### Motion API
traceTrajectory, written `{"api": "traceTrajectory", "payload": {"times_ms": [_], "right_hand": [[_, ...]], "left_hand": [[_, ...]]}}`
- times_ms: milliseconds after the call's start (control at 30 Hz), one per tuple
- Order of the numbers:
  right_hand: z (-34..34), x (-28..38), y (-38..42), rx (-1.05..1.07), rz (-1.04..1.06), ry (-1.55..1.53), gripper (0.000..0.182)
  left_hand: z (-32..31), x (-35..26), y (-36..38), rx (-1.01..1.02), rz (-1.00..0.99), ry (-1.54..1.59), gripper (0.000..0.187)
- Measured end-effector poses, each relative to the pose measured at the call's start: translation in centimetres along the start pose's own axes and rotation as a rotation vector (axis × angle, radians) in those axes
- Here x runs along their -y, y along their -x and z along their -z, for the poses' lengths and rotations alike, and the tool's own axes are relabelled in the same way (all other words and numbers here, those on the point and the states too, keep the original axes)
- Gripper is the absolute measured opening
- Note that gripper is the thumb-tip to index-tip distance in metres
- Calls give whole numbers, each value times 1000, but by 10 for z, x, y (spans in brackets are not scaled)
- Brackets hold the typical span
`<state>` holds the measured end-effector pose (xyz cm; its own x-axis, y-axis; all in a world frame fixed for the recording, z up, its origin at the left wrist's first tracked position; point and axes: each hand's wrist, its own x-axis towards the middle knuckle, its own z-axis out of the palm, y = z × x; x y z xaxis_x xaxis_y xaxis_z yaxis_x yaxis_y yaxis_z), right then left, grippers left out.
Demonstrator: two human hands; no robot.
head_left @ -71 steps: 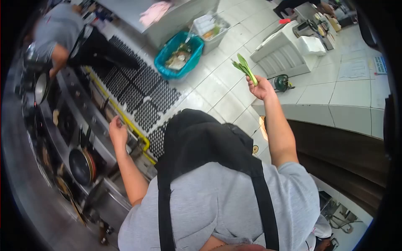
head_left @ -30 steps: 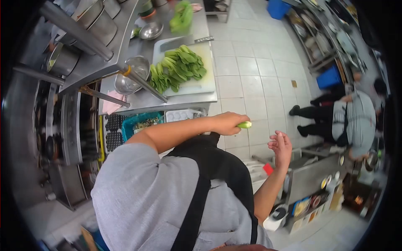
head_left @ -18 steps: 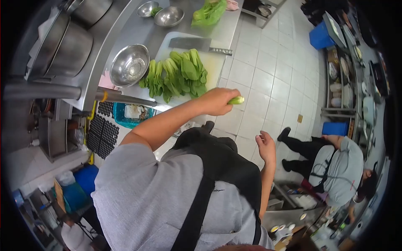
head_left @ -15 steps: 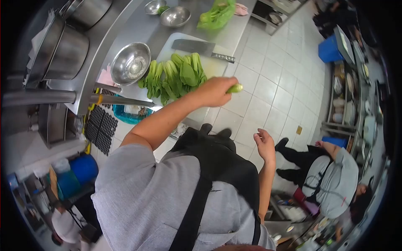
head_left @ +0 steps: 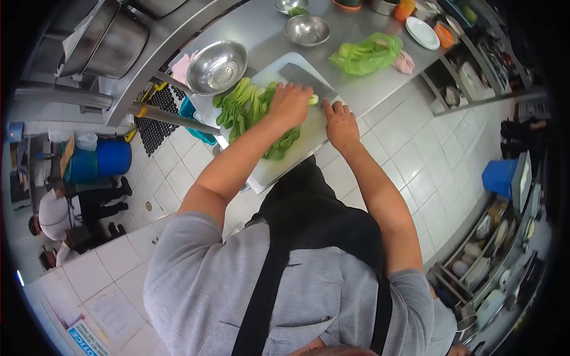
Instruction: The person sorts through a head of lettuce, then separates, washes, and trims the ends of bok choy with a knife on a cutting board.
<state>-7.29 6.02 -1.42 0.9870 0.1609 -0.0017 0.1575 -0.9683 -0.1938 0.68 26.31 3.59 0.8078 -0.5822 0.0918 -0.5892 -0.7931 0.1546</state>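
My left hand (head_left: 289, 105) is closed over a leafy green, whose pale cut end (head_left: 313, 99) sticks out beside the fingertips. Under and left of it, more leafy greens (head_left: 240, 110) lie in a row on the white cutting board (head_left: 290, 57). A wide-bladed knife (head_left: 304, 77) lies flat across the board's far part. At its handle end, near the board's right edge, my right hand (head_left: 342, 126) has its fingers curled over the handle, which is mostly hidden.
A perforated metal bowl (head_left: 217, 67) stands left of the board. Beyond it are a smaller bowl (head_left: 307, 30), greens in a clear green bag (head_left: 368, 54), a pink cloth (head_left: 404, 62) and a white plate (head_left: 423, 33). A metal post (head_left: 178, 120) crosses at left; a person (head_left: 59, 213) is farther off.
My left hand has brought the green back over the board from beyond its right edge. My right hand has risen from beside my body to the knife handle. The view has turned.
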Motion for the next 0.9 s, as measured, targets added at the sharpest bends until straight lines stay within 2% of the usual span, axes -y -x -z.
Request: {"api": "traceTrajectory", "payload": {"times_ms": [67,233,300,333,400,433,500,567,667,733,767,800,867,900], "right_hand": [[-2,-13,-19,127,-57,14,70],[37,-58,-14,85,10,-9,72],[64,-70,-5,163,-19,-189,51],[70,-75,-2,152,3,-189,51],[74,-88,1,336,-155,-537,39],[64,-101,3,340,-131,-535,39],[36,-130,-1,374,34,-765,36],[40,-146,-10,425,60,-747,36],[61,-159,-26,511,79,-748,38],[68,-176,-27,534,75,-769,39],[61,-184,-28,532,90,-730,40],[55,-191,-34,522,113,-692,41],[40,-206,-36,475,165,-778,41],[33,-211,-38,501,153,-805,42]], "left_hand": [[-22,5,-13,1,81,-25,32],[-23,9,-6,141,307,16,37],[-16,8,-7,262,433,2,41],[-15,9,-7,246,449,-8,41],[-18,12,-7,273,547,-33,41],[-18,14,-7,274,573,-11,42],[-12,4,-19,284,610,19,42],[1,2,-38,268,648,22,42],[-2,-9,-68,82,620,23,37],[-14,-9,-85,89,523,11,33],[-20,-7,-90,155,484,-33,30],[-15,-9,-94,128,499,-54,30],[-6,-17,-91,211,272,-169,36],[-12,-17,-87,194,289,-191,36]]}}
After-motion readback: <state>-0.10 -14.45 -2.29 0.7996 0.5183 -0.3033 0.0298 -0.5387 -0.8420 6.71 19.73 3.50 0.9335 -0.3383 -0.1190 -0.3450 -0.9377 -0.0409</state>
